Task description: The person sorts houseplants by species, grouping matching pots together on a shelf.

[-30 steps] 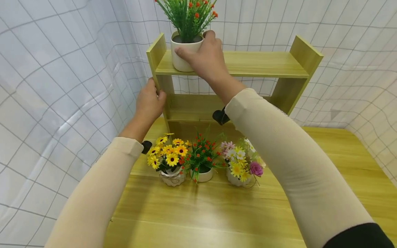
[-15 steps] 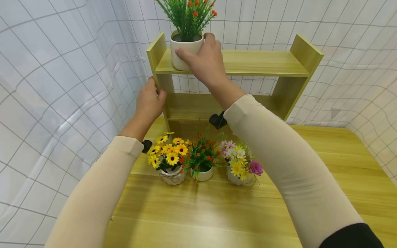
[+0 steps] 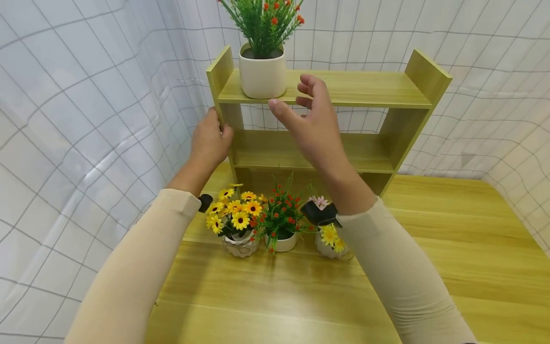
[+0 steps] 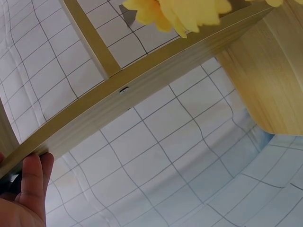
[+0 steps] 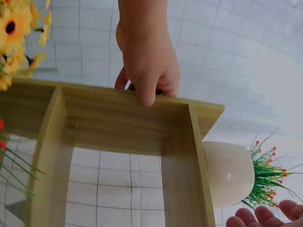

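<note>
While the white pot (image 3: pixel 263 76) stood upright near the left end of the top shelf (image 3: pixel 356 88), the right hand (image 3: pixel 315 124) hung beside it, fingers empty; the left hand (image 3: pixel 210 138) gripped the side panel (image 3: pixel 221 71), where a sharp tug could have toppled the pot.

I see the left arm (image 3: pixel 139 258) and right arm (image 3: pixel 412 272) stretched forward; the left hand (image 3: pixel 210 141) grips between thumb and fingers, while the right hand (image 3: pixel 315 119) hangs raised, fingers loosely curved, thumb apart.
</note>
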Action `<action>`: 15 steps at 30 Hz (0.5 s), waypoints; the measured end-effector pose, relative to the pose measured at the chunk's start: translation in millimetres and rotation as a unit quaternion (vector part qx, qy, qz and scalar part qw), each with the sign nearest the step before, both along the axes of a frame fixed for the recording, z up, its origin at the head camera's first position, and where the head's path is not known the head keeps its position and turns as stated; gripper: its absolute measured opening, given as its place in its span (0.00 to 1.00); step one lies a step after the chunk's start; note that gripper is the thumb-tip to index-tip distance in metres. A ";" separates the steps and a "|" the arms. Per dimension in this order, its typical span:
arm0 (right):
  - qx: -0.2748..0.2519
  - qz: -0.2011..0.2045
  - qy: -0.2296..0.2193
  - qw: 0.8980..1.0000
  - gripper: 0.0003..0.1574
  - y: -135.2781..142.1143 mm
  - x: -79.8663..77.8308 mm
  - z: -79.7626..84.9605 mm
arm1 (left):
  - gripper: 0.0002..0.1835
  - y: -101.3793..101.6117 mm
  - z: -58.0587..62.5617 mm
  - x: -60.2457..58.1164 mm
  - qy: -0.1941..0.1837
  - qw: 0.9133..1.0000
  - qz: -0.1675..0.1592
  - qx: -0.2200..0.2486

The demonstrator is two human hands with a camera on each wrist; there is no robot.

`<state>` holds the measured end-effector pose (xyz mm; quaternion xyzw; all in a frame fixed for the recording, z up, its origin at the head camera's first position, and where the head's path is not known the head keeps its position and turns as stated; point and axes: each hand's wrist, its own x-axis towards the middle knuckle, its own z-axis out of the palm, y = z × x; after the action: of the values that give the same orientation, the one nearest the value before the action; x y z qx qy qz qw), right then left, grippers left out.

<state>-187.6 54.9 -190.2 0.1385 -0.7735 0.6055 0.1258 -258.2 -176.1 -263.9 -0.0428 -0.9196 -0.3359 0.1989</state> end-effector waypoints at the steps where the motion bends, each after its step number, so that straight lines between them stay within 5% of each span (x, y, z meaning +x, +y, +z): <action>1: -0.007 0.004 0.009 1.000 0.49 3.3 5.0 -6.1 | 0.20 0.2 -0.3 0.1 0.003 1.000 0.000 0.000; 15: -0.024 0.048 0.068 0.996 0.43 28.6 70.4 -106.6 | 0.20 2.6 0.5 -0.7 0.008 1.000 0.003 -0.012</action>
<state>-117.2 83.5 -296.8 0.2133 -0.7406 0.6187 0.1526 -258.9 -173.6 -263.5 -0.0454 -0.9222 -0.3239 0.2063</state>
